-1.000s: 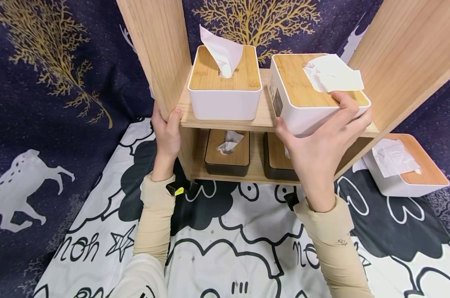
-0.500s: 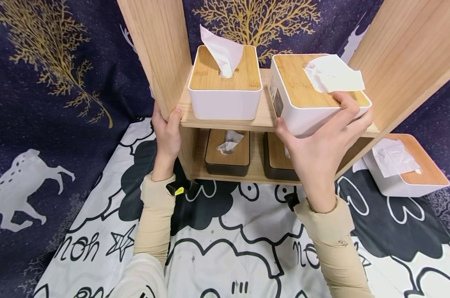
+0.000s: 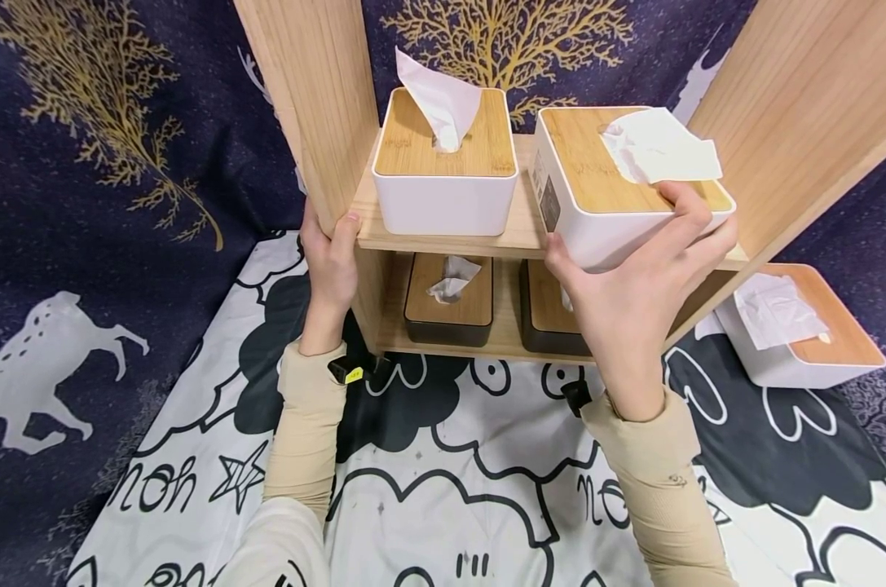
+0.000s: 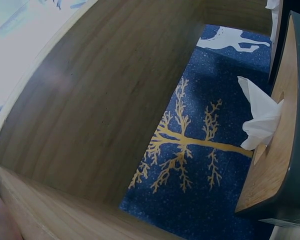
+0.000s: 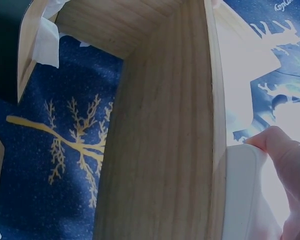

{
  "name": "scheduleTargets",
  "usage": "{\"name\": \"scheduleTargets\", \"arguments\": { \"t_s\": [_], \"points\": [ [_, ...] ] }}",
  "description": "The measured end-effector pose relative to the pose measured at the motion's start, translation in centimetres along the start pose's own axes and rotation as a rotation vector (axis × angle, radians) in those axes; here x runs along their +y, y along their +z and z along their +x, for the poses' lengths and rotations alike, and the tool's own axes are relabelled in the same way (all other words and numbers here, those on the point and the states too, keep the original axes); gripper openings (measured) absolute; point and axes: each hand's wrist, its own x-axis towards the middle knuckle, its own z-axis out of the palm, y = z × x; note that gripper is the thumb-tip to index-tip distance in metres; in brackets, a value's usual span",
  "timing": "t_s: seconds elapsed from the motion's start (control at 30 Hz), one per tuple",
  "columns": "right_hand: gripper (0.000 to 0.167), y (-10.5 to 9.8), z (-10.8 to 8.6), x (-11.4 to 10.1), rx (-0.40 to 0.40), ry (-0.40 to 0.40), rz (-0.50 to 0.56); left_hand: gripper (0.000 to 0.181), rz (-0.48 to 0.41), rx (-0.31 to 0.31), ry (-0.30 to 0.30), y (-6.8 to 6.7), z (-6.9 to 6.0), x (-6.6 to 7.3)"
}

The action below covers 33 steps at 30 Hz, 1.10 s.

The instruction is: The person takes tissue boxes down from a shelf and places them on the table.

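On the upper board of a wooden shelf (image 3: 523, 216), a white tissue box (image 3: 570, 155) with a bamboo lid sits turned at an angle on the right. My right hand (image 3: 633, 285) grips its front corner, thumb on the front side and fingers over the lid's edge; some fingers are hidden. In the right wrist view, that hand (image 5: 290, 170) shows beside the white box wall (image 5: 242, 195). My left hand (image 3: 330, 265) holds the shelf's left upright, thumb in front and fingers hidden behind. Another white tissue box (image 3: 443, 204) stands squarely at upper left.
Two black tissue boxes with wooden lids, a left one (image 3: 450, 326) and a right one (image 3: 548, 330), stand on the lower board. Outside the right upright (image 3: 802, 139), a white tissue box (image 3: 846, 326) rests on the patterned cloth (image 3: 428, 522). Dark printed fabric (image 3: 193, 81) hangs behind.
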Motion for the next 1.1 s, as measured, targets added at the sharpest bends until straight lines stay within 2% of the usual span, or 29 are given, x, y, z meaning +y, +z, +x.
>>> {"name": "scheduleTargets", "arguments": {
  "t_s": [0.47, 1.1],
  "points": [
    [0.091, -0.31, -0.08, 0.0, -0.022, 0.001, 0.013, 0.053, -0.01, 0.013, 0.005, 0.12, 0.03, 0.3],
    [0.089, -0.66, -0.25, -0.02, -0.014, 0.0, 0.007, 0.052, -0.006, 0.01, -0.003, 0.07, -0.04, 0.13]
  ]
}}
